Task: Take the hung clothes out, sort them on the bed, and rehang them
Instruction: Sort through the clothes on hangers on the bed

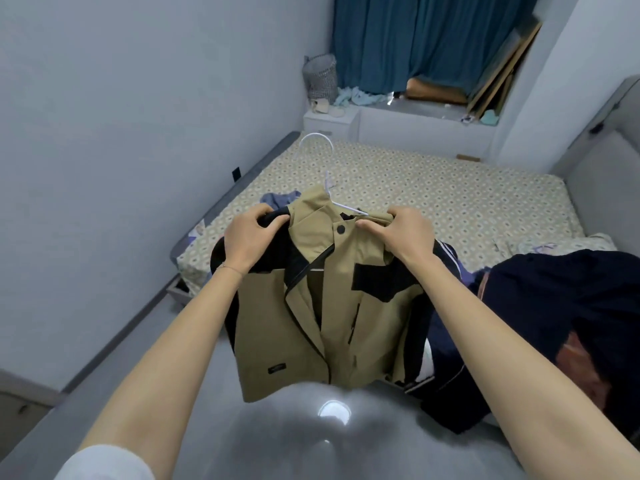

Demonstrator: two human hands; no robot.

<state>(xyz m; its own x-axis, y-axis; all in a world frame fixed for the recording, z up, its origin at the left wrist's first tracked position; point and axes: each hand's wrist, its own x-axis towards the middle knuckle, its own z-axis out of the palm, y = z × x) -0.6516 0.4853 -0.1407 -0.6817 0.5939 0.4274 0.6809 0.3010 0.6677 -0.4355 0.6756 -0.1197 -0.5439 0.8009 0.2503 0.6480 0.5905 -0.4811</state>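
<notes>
Khaki cloth with black panels makes up the jacket [325, 317], which hangs in mid-air at the centre of the frame, above the near edge of the bed [433, 188], on a white hanger [349, 208] whose hook pokes up behind the collar. The left hand [252, 237] is curled round the black shoulder, and the right hand [405, 233] pinches the khaki shoulder fabric just beside the hanger's arm. The jacket looks light and soft, with a smooth woven shell that could slip along the thin hanger, so the shoulder seams over the hanger's ends seem the safest hold. The open front will likely flap and sag. To the right lies a heap of dark navy clothes [554, 299], close against the jacket's sleeve, and a blue garment [277, 199] sits just behind its collar; both crowd the near end of the mattress. Further up the frame are a teal curtain [433, 39], a woven basket [320, 77] and leaning boards [502, 71].
</notes>
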